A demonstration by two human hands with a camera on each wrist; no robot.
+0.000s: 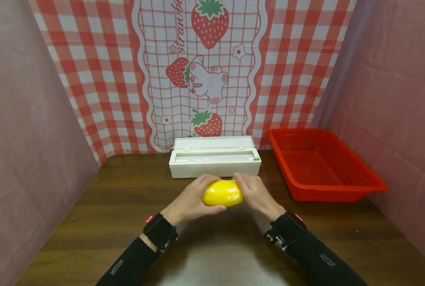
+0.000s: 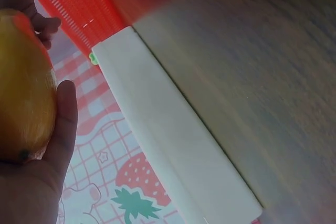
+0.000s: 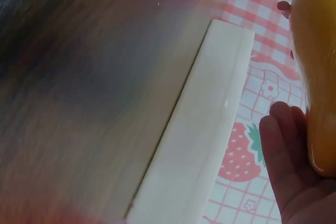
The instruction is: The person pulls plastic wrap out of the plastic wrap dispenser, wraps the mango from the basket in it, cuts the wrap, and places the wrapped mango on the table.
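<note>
A yellow mango [image 1: 222, 193], glossy with what looks like clear film over it, is held above the table between both hands. My left hand [image 1: 195, 198] grips its left end, with the thumb along the near side. At its other end, my right hand [image 1: 257, 195] holds the mango with fingers against the surface. In the left wrist view a dark stem spot shows on the mango [image 2: 26, 87] near the palm. The right wrist view has the mango's [image 3: 320, 77] narrower end by the right palm. Just behind the hands stands a white cling film box [image 1: 215, 169], its lid raised.
A red plastic basket [image 1: 335, 192] stands at the right rear of the brown wooden table [image 1: 101, 222]. A green slider [image 1: 256, 158] sits at the box's right end. Behind hangs a checked strawberry cloth [image 1: 109, 79], and pink cloth walls [image 1: 395, 119] flank the table.
</note>
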